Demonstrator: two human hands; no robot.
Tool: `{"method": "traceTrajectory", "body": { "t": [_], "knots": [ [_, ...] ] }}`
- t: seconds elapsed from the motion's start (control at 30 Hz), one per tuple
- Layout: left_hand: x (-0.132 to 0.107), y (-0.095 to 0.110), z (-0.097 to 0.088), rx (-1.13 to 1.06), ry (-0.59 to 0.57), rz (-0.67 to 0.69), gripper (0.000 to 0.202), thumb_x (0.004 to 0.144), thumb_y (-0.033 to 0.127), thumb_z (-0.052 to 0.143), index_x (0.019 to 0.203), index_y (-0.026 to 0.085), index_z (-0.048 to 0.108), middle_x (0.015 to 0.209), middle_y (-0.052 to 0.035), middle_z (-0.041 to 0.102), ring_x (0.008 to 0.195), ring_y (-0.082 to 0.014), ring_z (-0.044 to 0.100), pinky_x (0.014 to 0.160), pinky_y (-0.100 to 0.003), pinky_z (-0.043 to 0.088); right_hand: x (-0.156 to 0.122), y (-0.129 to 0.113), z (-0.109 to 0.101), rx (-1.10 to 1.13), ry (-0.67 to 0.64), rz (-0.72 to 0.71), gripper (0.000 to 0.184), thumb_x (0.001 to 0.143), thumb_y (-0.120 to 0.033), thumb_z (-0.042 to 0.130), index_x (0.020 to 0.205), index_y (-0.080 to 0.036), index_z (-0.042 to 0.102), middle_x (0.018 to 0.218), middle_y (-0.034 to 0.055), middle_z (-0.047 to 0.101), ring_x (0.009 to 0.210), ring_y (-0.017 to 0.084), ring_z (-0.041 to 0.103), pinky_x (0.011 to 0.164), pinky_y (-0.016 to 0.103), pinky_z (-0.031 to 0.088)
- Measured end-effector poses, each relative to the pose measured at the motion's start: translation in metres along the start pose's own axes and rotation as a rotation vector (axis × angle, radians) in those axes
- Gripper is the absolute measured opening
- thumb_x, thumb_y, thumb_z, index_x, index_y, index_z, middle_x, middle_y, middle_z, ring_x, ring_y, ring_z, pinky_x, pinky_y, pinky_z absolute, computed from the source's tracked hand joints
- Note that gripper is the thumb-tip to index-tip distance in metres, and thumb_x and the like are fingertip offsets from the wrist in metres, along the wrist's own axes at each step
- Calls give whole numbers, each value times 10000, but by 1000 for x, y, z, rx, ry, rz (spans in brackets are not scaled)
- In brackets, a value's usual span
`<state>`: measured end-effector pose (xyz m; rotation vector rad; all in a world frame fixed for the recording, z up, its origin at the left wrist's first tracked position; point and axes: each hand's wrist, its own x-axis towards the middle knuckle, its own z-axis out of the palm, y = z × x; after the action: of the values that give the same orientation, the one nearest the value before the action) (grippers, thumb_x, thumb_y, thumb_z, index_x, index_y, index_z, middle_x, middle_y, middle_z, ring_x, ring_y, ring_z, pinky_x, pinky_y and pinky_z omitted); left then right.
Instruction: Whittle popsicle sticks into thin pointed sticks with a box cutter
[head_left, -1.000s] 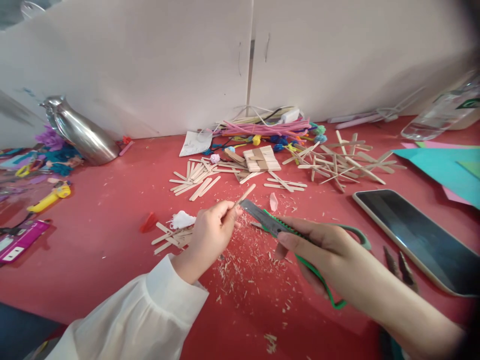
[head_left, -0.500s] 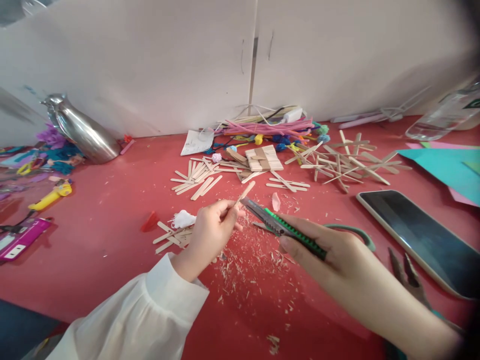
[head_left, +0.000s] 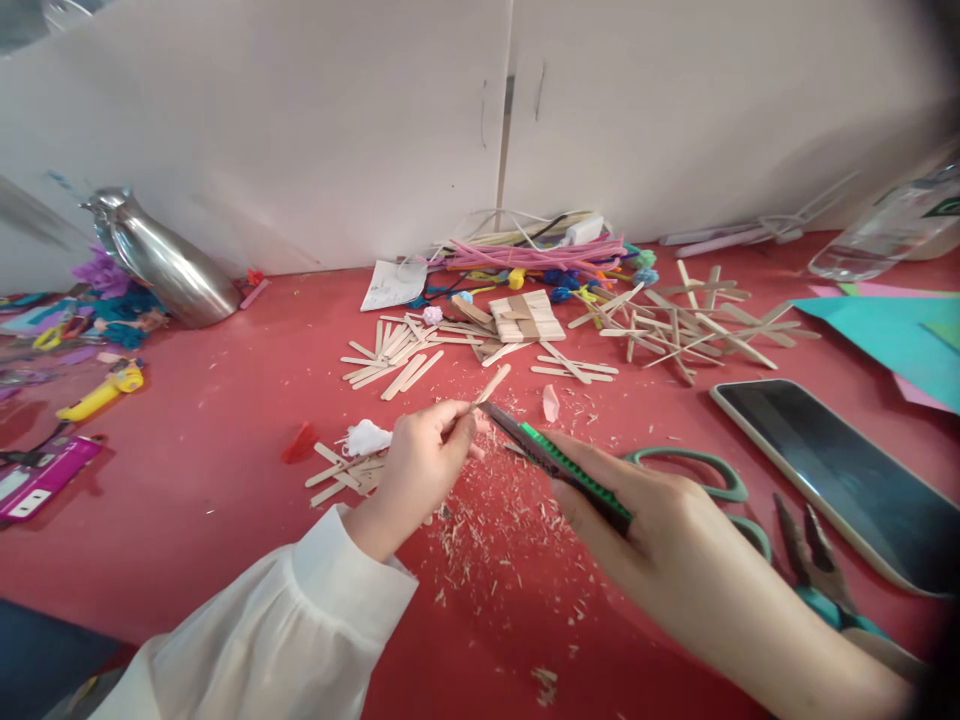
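My left hand (head_left: 420, 460) pinches a wooden craft stick (head_left: 491, 384) that points up and to the right. My right hand (head_left: 652, 520) is closed round a green utility knife (head_left: 555, 462). The knife's metal blade touches the stick just above my left fingertips. Wood shavings (head_left: 510, 520) lie scattered on the red table (head_left: 225, 560) beneath both hands.
Loose craft sticks (head_left: 390, 360), a glued stick panel (head_left: 526, 316), crossed stick shapes (head_left: 675, 325) and pipe cleaners (head_left: 532, 255) lie beyond. Green scissors (head_left: 705, 480), pliers (head_left: 814, 560) and a phone (head_left: 832, 470) sit right. A steel jug (head_left: 161, 262) stands left.
My right hand has pulled back toward me and slid lower on the knife, uncovering the scissors and pliers. The blade tip moved closer onto the stick. My left hand stayed put.
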<state>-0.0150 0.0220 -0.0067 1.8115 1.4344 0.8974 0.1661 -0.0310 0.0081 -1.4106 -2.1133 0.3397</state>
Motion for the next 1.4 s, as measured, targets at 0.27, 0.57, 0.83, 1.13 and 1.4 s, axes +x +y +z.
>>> {"method": "traceTrajectory", "body": {
  "t": [0.27,0.57,0.83,1.13,1.4],
  "knots": [
    [1,2,3,96,-46,-22,264,877,284,409,780,167,626,596,-23,668,566,-157,648,518,-233,439,-7,-4,13,-627,154,-247,412,748,-79,437,1115,-38,618,685,57,667,293,130,507,256,265,268],
    [3,-2,5,-2,-128,-100,239,843,225,419,696,151,592,600,-17,659,522,-125,634,479,-196,433,-12,-14,7,-806,120,-258,609,544,0,508,1120,-136,651,655,25,646,341,121,498,301,241,302],
    [6,-3,2,-104,-143,-201,270,849,308,463,720,131,620,546,-22,614,433,-95,555,424,-186,408,-3,5,3,-562,228,-219,342,802,-157,416,1025,-127,674,547,-9,584,305,133,498,282,270,219],
    [3,-4,-1,-78,-106,-92,344,854,362,460,601,154,567,403,39,436,365,-71,386,377,-188,290,-2,5,3,-479,229,-235,344,860,-208,364,1029,-158,659,560,-22,594,343,141,537,287,262,245],
    [6,2,-6,-146,-45,-146,286,826,312,491,589,157,532,500,33,494,400,-60,373,417,-196,311,4,12,-8,-225,209,5,303,829,-286,435,1025,-191,646,643,0,656,391,112,514,364,229,348]
  ]
}}
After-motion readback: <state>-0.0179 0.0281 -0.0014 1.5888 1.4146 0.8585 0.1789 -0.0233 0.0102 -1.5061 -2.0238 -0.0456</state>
